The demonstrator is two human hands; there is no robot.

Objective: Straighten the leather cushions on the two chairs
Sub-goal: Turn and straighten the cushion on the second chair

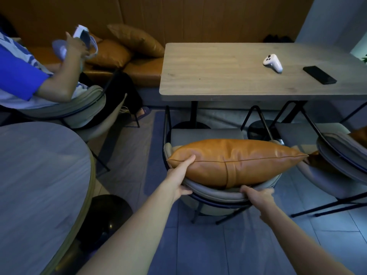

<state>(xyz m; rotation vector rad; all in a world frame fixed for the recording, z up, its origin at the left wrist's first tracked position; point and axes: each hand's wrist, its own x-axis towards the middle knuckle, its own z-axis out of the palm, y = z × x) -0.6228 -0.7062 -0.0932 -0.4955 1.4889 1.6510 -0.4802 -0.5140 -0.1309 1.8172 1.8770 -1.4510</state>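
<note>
A tan leather cushion [234, 161] stands on edge against the curved backrest of the grey chair [214, 193] in front of me. My left hand [181, 175] grips the cushion's left corner, thumb on top. Low on the right, my right hand [258, 194] holds the cushion's bottom edge where it meets the backrest rim. A second grey chair [341, 155] stands at the right, with another tan cushion [359, 135] only partly visible on its seat and behind its backrest.
A rectangular wooden table [228, 76] beyond the chairs carries a white game controller [273, 62] and a black phone [319, 74]. A round table [35, 175] sits at the left. A seated person [29, 76] occupies a chair at the upper left, by a bench with tan cushions [127, 46].
</note>
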